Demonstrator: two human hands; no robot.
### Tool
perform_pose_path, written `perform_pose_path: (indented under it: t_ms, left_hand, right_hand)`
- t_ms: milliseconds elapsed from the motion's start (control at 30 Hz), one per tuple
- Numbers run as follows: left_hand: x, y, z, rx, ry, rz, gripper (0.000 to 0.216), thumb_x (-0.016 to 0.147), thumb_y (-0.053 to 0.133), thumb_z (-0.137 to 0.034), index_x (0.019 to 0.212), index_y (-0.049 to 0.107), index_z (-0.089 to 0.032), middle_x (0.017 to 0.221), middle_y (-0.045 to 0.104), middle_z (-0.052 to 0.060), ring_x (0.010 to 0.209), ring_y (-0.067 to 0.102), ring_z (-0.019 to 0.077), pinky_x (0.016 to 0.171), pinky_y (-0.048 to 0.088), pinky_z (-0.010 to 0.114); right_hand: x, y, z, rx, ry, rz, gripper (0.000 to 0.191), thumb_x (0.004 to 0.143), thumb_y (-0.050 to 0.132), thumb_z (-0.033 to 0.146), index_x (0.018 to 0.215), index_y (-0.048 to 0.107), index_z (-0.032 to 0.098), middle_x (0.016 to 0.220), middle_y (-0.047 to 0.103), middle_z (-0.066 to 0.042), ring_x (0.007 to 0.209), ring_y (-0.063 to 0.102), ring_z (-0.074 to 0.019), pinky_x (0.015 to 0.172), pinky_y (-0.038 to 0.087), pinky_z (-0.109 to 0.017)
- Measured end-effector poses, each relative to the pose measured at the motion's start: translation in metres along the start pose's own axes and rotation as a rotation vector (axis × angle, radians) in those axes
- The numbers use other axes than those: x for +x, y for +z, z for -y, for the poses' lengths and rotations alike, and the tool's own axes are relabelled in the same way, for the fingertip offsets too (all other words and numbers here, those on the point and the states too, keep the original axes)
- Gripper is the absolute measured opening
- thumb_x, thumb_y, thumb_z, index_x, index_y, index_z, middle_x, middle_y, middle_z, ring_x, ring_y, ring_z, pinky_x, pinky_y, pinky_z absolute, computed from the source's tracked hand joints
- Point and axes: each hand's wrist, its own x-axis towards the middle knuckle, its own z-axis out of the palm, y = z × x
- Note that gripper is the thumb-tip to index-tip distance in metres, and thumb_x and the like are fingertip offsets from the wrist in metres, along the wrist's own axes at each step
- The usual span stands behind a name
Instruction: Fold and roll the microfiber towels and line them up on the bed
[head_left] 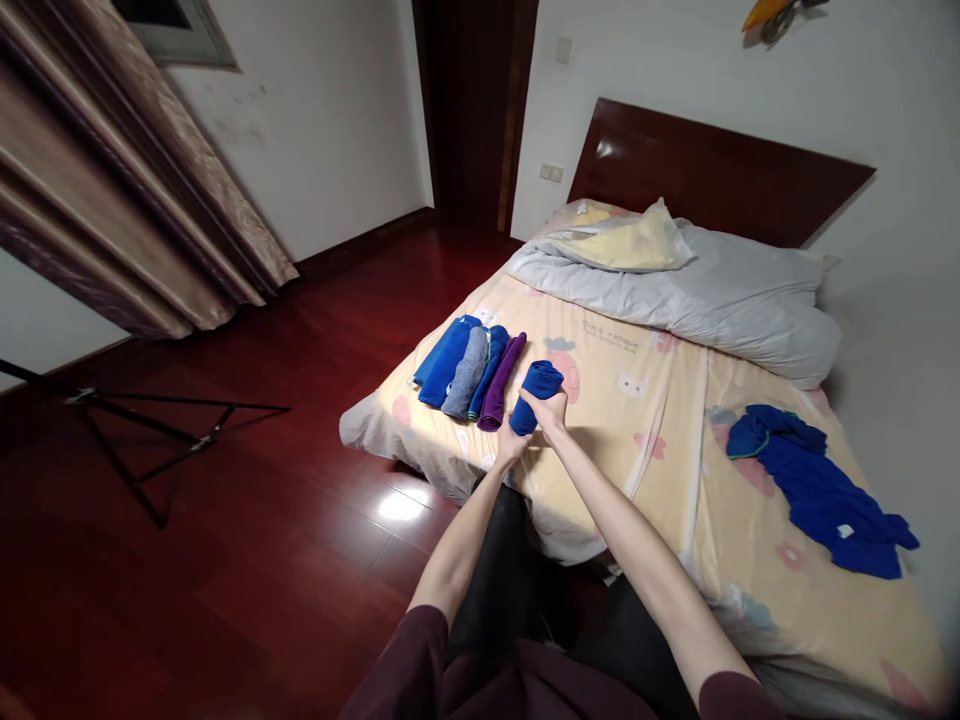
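A rolled blue cloth (537, 385) rests on the yellow patterned bed sheet (637, 420), at the right end of a row of rolled cloths. My right hand (550, 412) is closed around its near end. My left hand (511, 443) is closed at the roll's lower end, just beside the purple roll (501, 382). To the left lie a blue roll with a green edge (489, 365), a grey roll (466, 372) and another blue roll (445, 360), side by side.
A loose pile of blue clothes (817, 485) lies on the right side of the bed. A grey duvet (675, 285) and yellow pillow (626, 240) are at the headboard. A black tripod (142, 430) stands on the red wood floor at left, near curtains (112, 180).
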Motion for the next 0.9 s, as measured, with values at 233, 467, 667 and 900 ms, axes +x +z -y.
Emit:
perform_pose_path:
  t_ms: [233, 467, 667, 900]
  left_hand:
    - [-0.002, -0.003, -0.011, 0.009, 0.001, 0.016, 0.062, 0.062, 0.072, -0.008, 0.122, 0.059, -0.017, 0.108, 0.074, 0.011, 0.094, 0.071, 0.0283, 0.092, 0.056, 0.046]
    - [-0.001, -0.003, -0.006, 0.014, -0.01, 0.019, 0.056, 0.063, 0.073, -0.011, 0.118, 0.06, -0.017, 0.105, 0.074, 0.01, 0.093, 0.072, 0.0276, 0.094, 0.056, 0.046]
    - [-0.002, -0.005, -0.004, 0.019, -0.015, 0.039, 0.056, 0.062, 0.074, -0.012, 0.115, 0.058, -0.018, 0.105, 0.073, 0.009, 0.1, 0.07, 0.0289, 0.094, 0.056, 0.045]
    - [-0.003, -0.003, -0.005, 0.002, 0.013, 0.04, 0.063, 0.062, 0.077, -0.015, 0.123, 0.057, -0.016, 0.109, 0.072, 0.011, 0.101, 0.069, 0.0294, 0.092, 0.056, 0.045]
  right_hand:
    - [0.0, -0.001, -0.002, 0.007, -0.007, -0.002, 0.046, 0.055, 0.091, 0.039, 0.091, 0.075, 0.015, 0.084, 0.079, -0.008, 0.079, 0.076, -0.0247, 0.075, 0.062, -0.034]
    - [0.002, 0.001, -0.007, 0.016, -0.018, 0.012, 0.049, 0.054, 0.091, 0.04, 0.094, 0.074, 0.015, 0.091, 0.08, -0.008, 0.078, 0.076, -0.0225, 0.074, 0.061, -0.034]
    - [-0.002, 0.0, 0.0, 0.007, 0.001, 0.007, 0.045, 0.054, 0.091, 0.038, 0.089, 0.074, 0.016, 0.086, 0.079, -0.008, 0.076, 0.075, -0.0232, 0.073, 0.061, -0.033]
    - [-0.005, 0.0, 0.004, 0.0, 0.013, 0.017, 0.046, 0.055, 0.09, 0.039, 0.092, 0.074, 0.016, 0.085, 0.079, -0.007, 0.077, 0.075, -0.0239, 0.074, 0.06, -0.034]
